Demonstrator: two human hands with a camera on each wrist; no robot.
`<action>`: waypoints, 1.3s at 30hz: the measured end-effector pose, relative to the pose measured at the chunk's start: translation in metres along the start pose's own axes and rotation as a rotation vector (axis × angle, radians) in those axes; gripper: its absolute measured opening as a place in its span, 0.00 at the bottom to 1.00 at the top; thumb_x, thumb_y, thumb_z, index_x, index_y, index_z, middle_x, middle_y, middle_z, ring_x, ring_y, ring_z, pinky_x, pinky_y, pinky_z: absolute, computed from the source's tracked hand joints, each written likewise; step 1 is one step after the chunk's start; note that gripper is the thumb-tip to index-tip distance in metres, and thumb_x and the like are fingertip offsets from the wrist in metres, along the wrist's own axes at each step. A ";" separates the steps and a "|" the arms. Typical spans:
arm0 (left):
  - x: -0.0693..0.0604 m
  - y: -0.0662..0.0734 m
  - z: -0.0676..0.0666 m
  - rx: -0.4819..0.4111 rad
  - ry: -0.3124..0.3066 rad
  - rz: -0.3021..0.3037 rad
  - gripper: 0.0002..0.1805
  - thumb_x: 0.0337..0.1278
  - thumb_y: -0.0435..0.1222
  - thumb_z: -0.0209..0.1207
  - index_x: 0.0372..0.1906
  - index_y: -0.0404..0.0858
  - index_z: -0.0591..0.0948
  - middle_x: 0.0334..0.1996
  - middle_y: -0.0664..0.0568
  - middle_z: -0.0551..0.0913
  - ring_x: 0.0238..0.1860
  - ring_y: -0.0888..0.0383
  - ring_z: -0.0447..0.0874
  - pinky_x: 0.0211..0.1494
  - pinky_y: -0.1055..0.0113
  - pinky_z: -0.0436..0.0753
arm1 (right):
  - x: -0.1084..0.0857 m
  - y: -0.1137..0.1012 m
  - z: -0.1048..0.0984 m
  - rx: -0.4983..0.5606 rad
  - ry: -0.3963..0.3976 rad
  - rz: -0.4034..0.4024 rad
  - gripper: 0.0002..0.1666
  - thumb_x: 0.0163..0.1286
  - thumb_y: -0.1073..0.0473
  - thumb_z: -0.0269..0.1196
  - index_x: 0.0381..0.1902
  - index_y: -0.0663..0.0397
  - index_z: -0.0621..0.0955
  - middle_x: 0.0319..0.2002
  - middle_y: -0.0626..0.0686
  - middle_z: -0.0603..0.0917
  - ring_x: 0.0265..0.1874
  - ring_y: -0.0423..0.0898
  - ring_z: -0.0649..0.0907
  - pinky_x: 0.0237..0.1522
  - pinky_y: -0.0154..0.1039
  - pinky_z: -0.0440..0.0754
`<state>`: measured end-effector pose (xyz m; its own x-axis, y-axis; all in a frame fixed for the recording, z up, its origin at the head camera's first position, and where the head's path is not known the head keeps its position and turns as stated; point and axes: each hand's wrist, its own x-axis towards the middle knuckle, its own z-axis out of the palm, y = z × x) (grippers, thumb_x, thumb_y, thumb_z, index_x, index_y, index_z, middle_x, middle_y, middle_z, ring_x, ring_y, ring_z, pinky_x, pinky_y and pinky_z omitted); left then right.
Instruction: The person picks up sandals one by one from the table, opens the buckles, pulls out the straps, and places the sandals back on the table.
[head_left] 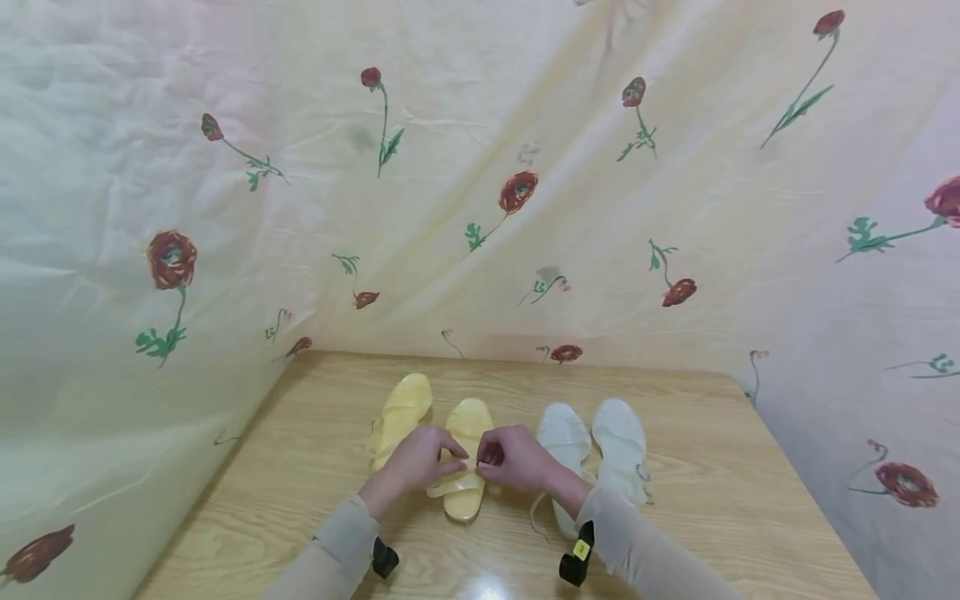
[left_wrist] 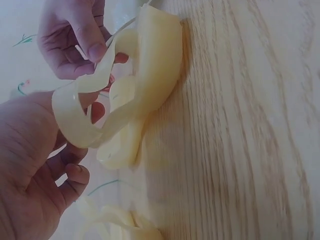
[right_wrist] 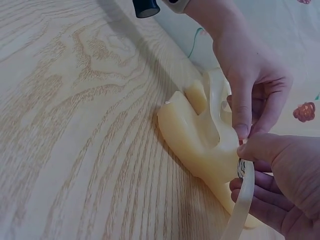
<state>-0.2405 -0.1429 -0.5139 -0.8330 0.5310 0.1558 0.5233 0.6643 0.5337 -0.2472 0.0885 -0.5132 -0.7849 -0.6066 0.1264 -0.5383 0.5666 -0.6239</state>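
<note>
A yellow sandal (head_left: 463,505) lies on the table under both hands, its heel toward me. My left hand (head_left: 417,460) pinches its ankle strap (left_wrist: 67,117) between thumb and fingers. From the other side, my right hand (head_left: 519,457) pinches the strap end by a small metal buckle (right_wrist: 241,169). In the right wrist view, the fingertips of both hands nearly meet at the buckle. The strap stands up in a loop above the heel. How far the strap end passes through the buckle is hidden by the fingers.
Another yellow sandal (head_left: 408,402) lies left of the worked one. To the right are two white sandals (head_left: 564,427), one partly behind my right forearm, with a loose strap on the wooden table (head_left: 712,467). Flowered cloth (head_left: 442,167) hangs around the table's back and sides.
</note>
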 end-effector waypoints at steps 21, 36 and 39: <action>0.004 -0.004 0.005 0.003 -0.001 0.032 0.06 0.62 0.41 0.74 0.40 0.44 0.94 0.39 0.55 0.94 0.26 0.71 0.76 0.32 0.75 0.77 | -0.001 0.002 0.003 -0.004 0.022 -0.024 0.07 0.65 0.62 0.74 0.32 0.48 0.85 0.29 0.41 0.85 0.29 0.30 0.79 0.35 0.28 0.82; 0.006 -0.001 0.007 0.027 0.020 0.093 0.05 0.62 0.40 0.74 0.40 0.44 0.94 0.34 0.55 0.92 0.28 0.71 0.76 0.32 0.77 0.75 | -0.002 0.002 0.001 -0.009 0.027 -0.034 0.10 0.64 0.63 0.75 0.30 0.47 0.83 0.28 0.42 0.84 0.28 0.33 0.79 0.32 0.28 0.80; 0.004 -0.002 0.005 0.030 0.015 0.073 0.05 0.63 0.40 0.74 0.40 0.44 0.94 0.33 0.56 0.91 0.26 0.72 0.72 0.30 0.76 0.74 | -0.001 0.002 0.002 0.000 0.027 -0.055 0.09 0.64 0.64 0.74 0.31 0.49 0.82 0.28 0.44 0.84 0.28 0.35 0.80 0.32 0.28 0.80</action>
<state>-0.2437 -0.1394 -0.5184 -0.7951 0.5704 0.2060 0.5874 0.6399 0.4954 -0.2465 0.0894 -0.5162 -0.7621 -0.6214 0.1817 -0.5809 0.5325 -0.6156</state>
